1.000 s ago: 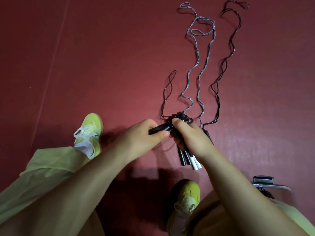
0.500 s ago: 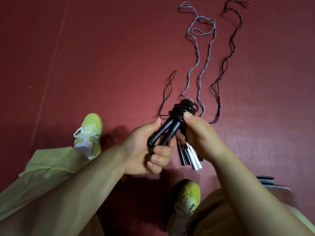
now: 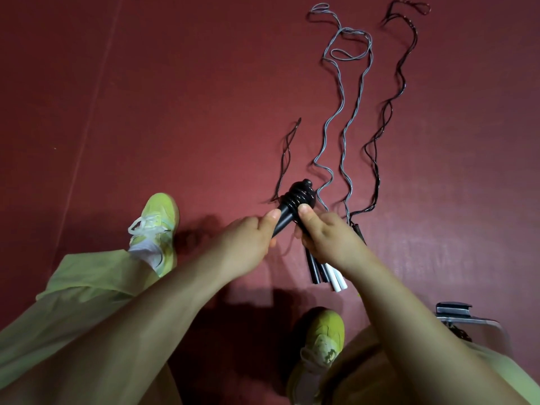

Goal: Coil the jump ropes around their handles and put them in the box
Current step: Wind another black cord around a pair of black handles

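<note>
While both hands (image 3: 242, 244) grip it, black rope (image 3: 299, 195) forms ribbed, seemingly glossy coil.

I see glossy black plastic handles (image 3: 287, 213), smooth grey cord (image 3: 342, 112) at twelve o'clock, matt dark-red floor (image 3: 175, 97), soft yellow-green cloth trousers (image 3: 73, 302), and a shiny metal frame (image 3: 467, 317) at four o'clock.

Since a second ago my left hand (image 3: 242, 244) has turned over twice: palm up with fingers wrapped under the black handles (image 3: 285, 217) half a second back, now knuckles up again, thumb against them. The coil (image 3: 301, 195) of black rope on the handles has gained wraps. My right hand (image 3: 327, 238) shifted slightly down. The loose tail (image 3: 287, 153) on the floor lies shorter.
</note>
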The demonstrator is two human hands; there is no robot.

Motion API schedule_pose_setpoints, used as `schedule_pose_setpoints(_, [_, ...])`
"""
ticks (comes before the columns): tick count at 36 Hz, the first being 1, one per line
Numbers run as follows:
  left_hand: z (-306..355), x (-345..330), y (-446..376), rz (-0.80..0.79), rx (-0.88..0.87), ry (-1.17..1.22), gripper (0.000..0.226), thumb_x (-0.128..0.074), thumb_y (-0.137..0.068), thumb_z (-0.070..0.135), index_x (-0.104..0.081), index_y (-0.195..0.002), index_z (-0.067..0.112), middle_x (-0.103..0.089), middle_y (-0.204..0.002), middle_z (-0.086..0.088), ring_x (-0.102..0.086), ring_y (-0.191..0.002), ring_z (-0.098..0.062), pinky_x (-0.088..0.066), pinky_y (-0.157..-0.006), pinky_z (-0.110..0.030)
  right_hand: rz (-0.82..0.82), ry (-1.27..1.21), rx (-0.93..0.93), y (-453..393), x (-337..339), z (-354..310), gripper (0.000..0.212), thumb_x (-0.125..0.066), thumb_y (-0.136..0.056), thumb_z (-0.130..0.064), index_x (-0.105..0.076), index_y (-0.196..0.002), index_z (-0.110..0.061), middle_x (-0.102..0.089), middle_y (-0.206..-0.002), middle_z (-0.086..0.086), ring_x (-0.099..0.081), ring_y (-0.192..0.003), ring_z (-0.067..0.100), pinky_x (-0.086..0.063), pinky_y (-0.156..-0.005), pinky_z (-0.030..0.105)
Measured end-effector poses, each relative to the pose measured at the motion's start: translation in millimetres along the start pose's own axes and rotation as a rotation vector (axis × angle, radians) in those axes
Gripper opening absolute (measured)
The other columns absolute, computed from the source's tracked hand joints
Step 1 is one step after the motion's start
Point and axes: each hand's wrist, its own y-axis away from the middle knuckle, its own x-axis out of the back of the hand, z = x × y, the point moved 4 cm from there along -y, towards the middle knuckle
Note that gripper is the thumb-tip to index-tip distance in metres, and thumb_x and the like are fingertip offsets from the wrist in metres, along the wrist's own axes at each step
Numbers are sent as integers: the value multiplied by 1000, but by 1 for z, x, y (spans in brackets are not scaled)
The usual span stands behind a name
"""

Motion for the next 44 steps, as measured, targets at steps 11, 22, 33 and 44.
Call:
schedule_pose_setpoints(11, [-2, 4, 0, 85, -117, -376, 41, -34, -93, 58, -51, -85, 21, -50, -72, 6, -53, -78, -24, -40, -65, -35, -124, -267, -208, 0, -5, 10, 83, -34, -60, -87, -69, -84, -17, -66, -72, 3, -56, -55, 14, -39, -56, 27])
schedule_pose_setpoints(22, [4, 1, 0, -178, -43, 117, 36, -75, -70, 47, -53, -76, 19, -54, -62, 7, -48, -59, -11, -36, -63, -30, -27, -356, 45, -1, 0, -1, 41, -51, -75, -45, -58, -70, -5, -49, -57, 14, -42, -47, 18, -32, -50, 30])
schedule_pose_setpoints(33, [20, -21, 39, -1087, 63, 978, 66, -44, -81, 66, -67, -102, 7, -62, -74, -6, -62, -63, -20, -53, -69, -35, -299, -816, 241, 2, 2, -13, 81, -80, -44, -60, -53, -92, -1, -45, -73, 14, -42, -61, 25, -34, -49, 29])
schedule_pose_setpoints(44, [15, -18, 26, -563, 194, 674, 62, -17, -93, 64, -52, -73, 16, -41, -51, 3, -21, -36, -7, -26, -49, -25, -159, -396, 126, 3, 3, -9, 52, -43, -88, -62, -52, -61, -18, -29, -62, 11, -16, -57, 24, -15, -56, 35])
